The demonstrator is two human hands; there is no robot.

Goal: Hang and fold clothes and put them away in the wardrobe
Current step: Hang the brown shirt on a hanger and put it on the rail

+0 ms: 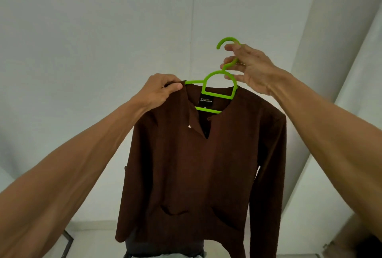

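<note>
Pale wall, hooked hanger, textured shirt

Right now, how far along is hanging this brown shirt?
Done: the green hanger sits inside the neck of the brown shirt, one shoulder covered. In hand: the left hand pinches the shirt at the bare hanger arm; the right hand holds the hook. Left: cover that arm, then hang it; no wardrobe rail shows.

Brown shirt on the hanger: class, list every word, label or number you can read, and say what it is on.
"Z": white letter on the black neck label of the brown shirt.
Smaller white lettering beside it: too blurred to read.
Green hanger: no text visible.
</note>
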